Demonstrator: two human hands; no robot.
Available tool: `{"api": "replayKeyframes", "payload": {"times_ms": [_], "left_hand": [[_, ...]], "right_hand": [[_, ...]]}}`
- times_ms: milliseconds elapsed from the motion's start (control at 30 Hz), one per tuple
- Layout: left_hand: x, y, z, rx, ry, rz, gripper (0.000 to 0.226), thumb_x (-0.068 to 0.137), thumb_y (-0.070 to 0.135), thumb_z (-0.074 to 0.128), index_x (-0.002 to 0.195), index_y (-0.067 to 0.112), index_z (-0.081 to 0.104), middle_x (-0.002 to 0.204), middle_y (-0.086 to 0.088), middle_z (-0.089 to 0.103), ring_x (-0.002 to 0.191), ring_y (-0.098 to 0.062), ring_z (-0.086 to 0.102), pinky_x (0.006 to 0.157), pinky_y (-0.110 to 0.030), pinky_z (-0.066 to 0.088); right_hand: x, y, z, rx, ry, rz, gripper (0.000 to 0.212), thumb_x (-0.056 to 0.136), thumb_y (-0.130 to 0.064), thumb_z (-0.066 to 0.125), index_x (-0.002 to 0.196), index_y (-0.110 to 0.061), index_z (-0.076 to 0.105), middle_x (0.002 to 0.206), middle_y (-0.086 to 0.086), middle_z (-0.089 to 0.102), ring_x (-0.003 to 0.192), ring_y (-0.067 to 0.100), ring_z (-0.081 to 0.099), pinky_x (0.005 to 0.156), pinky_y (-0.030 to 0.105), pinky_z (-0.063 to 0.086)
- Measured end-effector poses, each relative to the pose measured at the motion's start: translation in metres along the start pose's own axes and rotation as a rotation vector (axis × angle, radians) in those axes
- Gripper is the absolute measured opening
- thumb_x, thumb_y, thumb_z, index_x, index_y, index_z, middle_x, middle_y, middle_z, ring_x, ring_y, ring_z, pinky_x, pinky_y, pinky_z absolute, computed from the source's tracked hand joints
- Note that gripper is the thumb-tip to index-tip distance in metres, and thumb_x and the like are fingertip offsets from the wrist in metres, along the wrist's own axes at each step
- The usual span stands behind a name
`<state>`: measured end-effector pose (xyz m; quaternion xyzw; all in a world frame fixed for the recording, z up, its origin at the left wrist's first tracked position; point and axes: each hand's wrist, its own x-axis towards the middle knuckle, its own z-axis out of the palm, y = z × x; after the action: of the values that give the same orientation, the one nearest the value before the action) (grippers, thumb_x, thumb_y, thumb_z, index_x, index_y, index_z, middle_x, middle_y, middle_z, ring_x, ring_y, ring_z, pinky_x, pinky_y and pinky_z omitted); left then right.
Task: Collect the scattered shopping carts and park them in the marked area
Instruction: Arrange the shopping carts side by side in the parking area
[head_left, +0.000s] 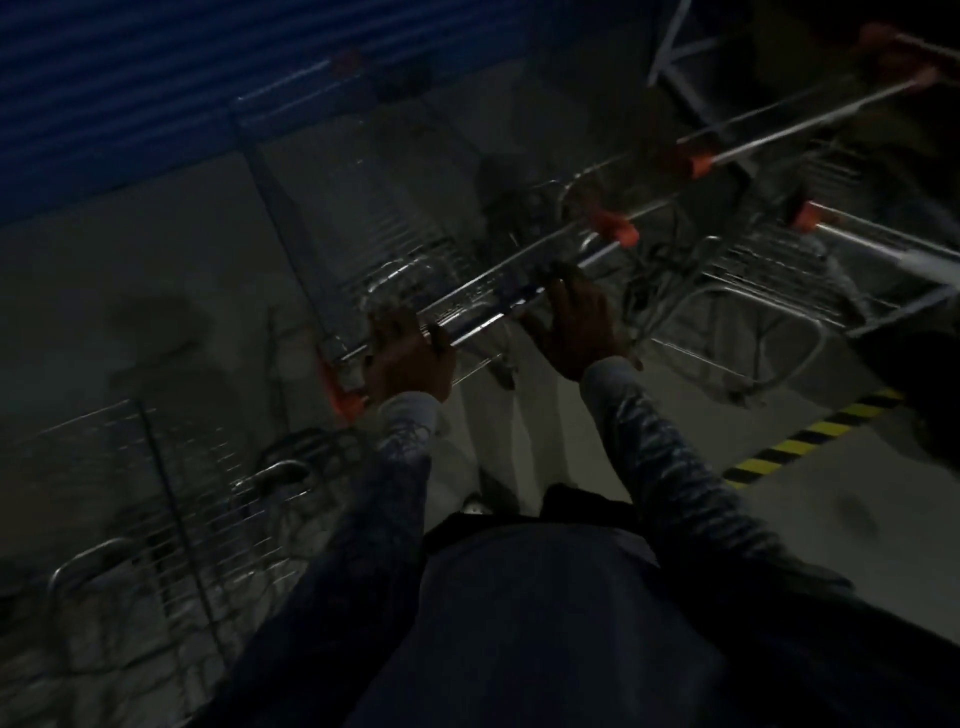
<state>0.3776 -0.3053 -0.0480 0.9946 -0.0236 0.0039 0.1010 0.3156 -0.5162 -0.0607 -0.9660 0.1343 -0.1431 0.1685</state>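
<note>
Holding the handle bar (483, 314) of a shopping cart (384, 228) with both hands. Gripping with the left hand (408, 358) close to the orange end cap (343, 400), fingers curled over the bar. Gripping with the right hand (579, 325) further along, fingers wrapped over the bar too. Resting on the grey floor (130, 291), basket end pointing toward a blue ribbed wall (130, 78). Crowding in just beside it on the right, more carts (769, 265); touching or not, cannot tell. Lying on the floor at the right, a yellow and black striped line (810, 436). Sitting low on the left, another wire cart (171, 499).
</note>
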Motion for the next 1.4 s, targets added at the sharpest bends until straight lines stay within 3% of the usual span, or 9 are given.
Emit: {"api": "replayKeyframes", "payload": {"times_ms": [133,267,533,667,733,800,900,1133,1400], "left_hand": [[0.026,0.003,0.005,-0.063,-0.043,0.032,0.048,0.091,0.052,0.039,0.108,0.017,0.066,0.091,-0.012,0.071,0.083,-0.036,0.067,0.074,-0.043,0.052],[0.095,0.004,0.004,0.044,-0.061,0.003,0.053,0.089,0.056,0.038,0.085,0.013,0.069,0.073,-0.012,0.07,0.071,-0.036,0.068,0.069,-0.04,0.05],[0.292,0.0,-0.001,0.092,-0.056,0.072,0.055,0.097,0.057,0.033,0.105,0.018,0.072,0.103,-0.013,0.072,0.099,-0.034,0.066,0.085,-0.04,0.045],[0.387,-0.021,0.007,0.173,-0.035,0.143,0.071,0.089,0.068,0.016,0.108,0.026,0.071,0.113,-0.003,0.071,0.113,-0.027,0.061,0.111,-0.046,0.03],[0.425,-0.028,0.016,0.192,-0.024,0.099,0.061,0.091,0.067,0.024,0.114,0.033,0.069,0.119,0.007,0.068,0.125,-0.021,0.053,0.119,-0.048,0.007],[0.455,-0.031,0.023,0.163,0.003,0.086,0.057,0.094,0.062,0.027,0.115,0.03,0.068,0.123,0.004,0.066,0.129,-0.022,0.049,0.121,-0.048,-0.001],[0.496,-0.032,0.03,0.111,0.137,0.114,0.05,0.096,0.058,0.034,0.11,0.025,0.07,0.113,0.0,0.068,0.119,-0.024,0.056,0.122,-0.047,0.005],[0.543,-0.025,0.036,0.134,0.194,0.165,0.051,0.097,0.054,0.038,0.11,0.02,0.073,0.108,-0.003,0.072,0.11,-0.026,0.062,0.119,-0.053,0.017],[0.493,-0.03,0.033,0.105,0.267,0.17,0.046,0.095,0.05,0.047,0.116,0.016,0.069,0.111,-0.009,0.068,0.118,-0.032,0.057,0.12,-0.053,0.014]], "right_hand": [[0.039,0.008,0.023,-0.176,-0.14,-0.041,0.06,0.094,-0.065,0.034,0.147,-0.037,0.04,0.159,0.008,0.031,0.148,0.031,0.02,0.115,0.06,0.007],[0.106,-0.001,0.04,-0.153,-0.183,-0.022,0.068,0.09,-0.067,0.026,0.145,-0.031,0.047,0.157,0.014,0.034,0.149,0.035,0.021,0.115,0.062,-0.006],[0.29,-0.022,0.1,-0.12,-0.067,-0.117,0.064,0.093,-0.069,0.035,0.127,-0.024,0.064,0.135,0.02,0.056,0.133,0.04,0.044,0.119,0.059,0.012],[0.381,-0.035,0.125,-0.145,-0.113,-0.112,0.059,0.087,-0.07,0.049,0.113,-0.021,0.071,0.12,0.021,0.063,0.118,0.038,0.056,0.113,0.064,0.025],[0.425,-0.042,0.133,-0.1,-0.203,-0.094,0.065,0.086,-0.072,0.044,0.122,-0.023,0.067,0.134,0.023,0.057,0.129,0.04,0.049,0.114,0.067,0.016],[0.465,-0.051,0.132,-0.097,-0.368,-0.033,0.068,0.089,-0.074,0.039,0.139,-0.031,0.053,0.154,0.018,0.038,0.144,0.037,0.029,0.118,0.062,0.002],[0.519,-0.055,0.138,-0.129,-0.524,-0.024,0.072,0.09,-0.078,0.028,0.149,-0.038,0.035,0.164,0.01,0.019,0.152,0.031,0.008,0.118,0.059,-0.011],[0.578,-0.052,0.155,-0.177,-0.636,-0.035,0.081,0.087,-0.082,0.021,0.155,-0.038,0.022,0.167,0.007,0.007,0.152,0.035,-0.009,0.116,0.064,-0.011],[0.527,-0.058,0.139,-0.208,-0.494,-0.073,0.066,0.091,-0.077,0.028,0.144,-0.04,0.04,0.162,0.013,0.021,0.15,0.034,0.008,0.117,0.062,-0.009]]}}
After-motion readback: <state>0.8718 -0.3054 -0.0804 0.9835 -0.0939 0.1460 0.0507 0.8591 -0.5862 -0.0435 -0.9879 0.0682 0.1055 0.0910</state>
